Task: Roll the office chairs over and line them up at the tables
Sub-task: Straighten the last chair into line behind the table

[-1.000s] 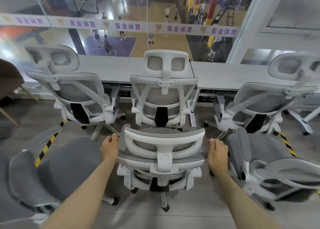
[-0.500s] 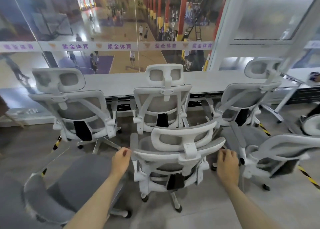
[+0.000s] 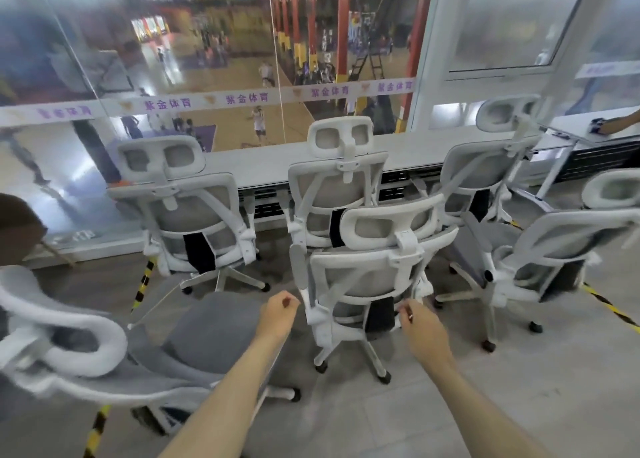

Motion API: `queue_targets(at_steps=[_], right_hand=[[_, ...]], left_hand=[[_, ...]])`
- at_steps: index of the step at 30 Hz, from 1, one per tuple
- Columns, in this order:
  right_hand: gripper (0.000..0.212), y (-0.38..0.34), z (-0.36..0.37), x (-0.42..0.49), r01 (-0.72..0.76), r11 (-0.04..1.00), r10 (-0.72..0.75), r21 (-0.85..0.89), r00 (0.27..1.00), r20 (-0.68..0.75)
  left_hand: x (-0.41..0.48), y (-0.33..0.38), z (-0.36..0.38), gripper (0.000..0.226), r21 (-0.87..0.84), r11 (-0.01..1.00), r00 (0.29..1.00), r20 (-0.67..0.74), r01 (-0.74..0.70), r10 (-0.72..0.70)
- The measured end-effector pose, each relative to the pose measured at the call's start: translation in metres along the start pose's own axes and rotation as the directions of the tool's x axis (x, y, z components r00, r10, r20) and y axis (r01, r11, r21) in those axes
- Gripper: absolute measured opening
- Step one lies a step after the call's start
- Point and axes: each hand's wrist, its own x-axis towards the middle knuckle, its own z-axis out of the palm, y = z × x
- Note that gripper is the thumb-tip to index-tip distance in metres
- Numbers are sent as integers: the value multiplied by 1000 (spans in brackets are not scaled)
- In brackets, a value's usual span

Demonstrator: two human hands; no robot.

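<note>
Left hand (image 3: 277, 314): fingers are curling inward, close together, and closing on nothing; a narrow gap is separating them from the armrest just to their right.
Right hand (image 3: 420, 326): fingers are lying together, fairly straight; the tips are reaching the lower white back frame. Contact cannot be told because of blur.
Middle chair (image 3: 374, 267): is standing between the two sets of fingers and just ahead of them, back toward the person, on its castors on the grey floor, well short of the table.
Grey-seat chair (image 3: 214, 333): is sitting left of the left fingers, turned sideways, its headrest blurring at the near left edge.
Side chair (image 3: 561, 249): is standing right of the right fingers, turned away at an angle.
Floor tape (image 3: 142, 286): is running yellow and black, left of and beyond the left fingers.
Row chairs: three are standing beyond the fingers, backs toward the person, against the table edge: left (image 3: 183, 208), centre (image 3: 339, 184), right (image 3: 485, 166).
Table (image 3: 263, 166): is running left to right behind the row, farther from the fingers.
Glass wall strip (image 3: 242, 99): is carrying purple characters, farthest from the fingers, with a sports court showing through.
</note>
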Motion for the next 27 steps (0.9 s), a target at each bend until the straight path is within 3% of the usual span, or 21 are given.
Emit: queue_targets(at_steps=[7, 13, 20, 27], right_hand=[[16, -44, 30, -92, 82, 996, -86, 47, 992, 90], [19, -109, 77, -155, 144, 989, -149, 35, 965, 216], [21, -195, 141, -196, 197, 978, -209, 72, 940, 268], [25, -286, 217, -215, 141, 984, -159, 113, 971, 179]], left_hand=[[-98, -35, -70, 19, 21, 999, 997, -59, -50, 51], [-154, -91, -148, 15, -46, 999, 988, -153, 14, -21], [-173, -169, -244, 15, -202, 979, 946, -309, 40, -102], [-166, -220, -330, 14, -302, 953, 850, -498, 15, -171]])
